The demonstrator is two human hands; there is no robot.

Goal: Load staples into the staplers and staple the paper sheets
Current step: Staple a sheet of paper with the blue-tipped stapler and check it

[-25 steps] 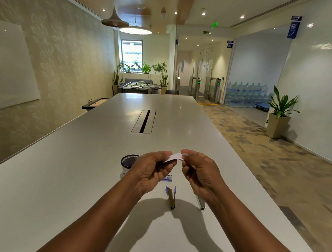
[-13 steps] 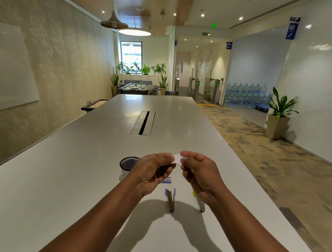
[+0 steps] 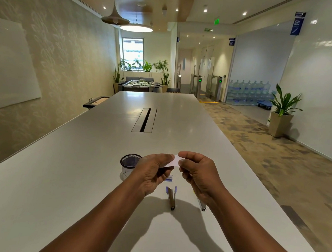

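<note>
White paper slip (image 3: 173,161), no legible writing, pinched between left hand (image 3: 154,172) and right hand (image 3: 199,172).

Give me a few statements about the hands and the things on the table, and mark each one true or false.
1. Both hands pinch one small white paper slip between them. True.
2. The left hand holds a stapler. False: the purple stapler lies open on the table, below the hands.
3. A mesh pen cup stands left of the left hand. True.
4. The right hand rests flat on the table. False: it is raised, fingertips on the slip.
5. A second stapler lies partly hidden under the right wrist. True.
</note>
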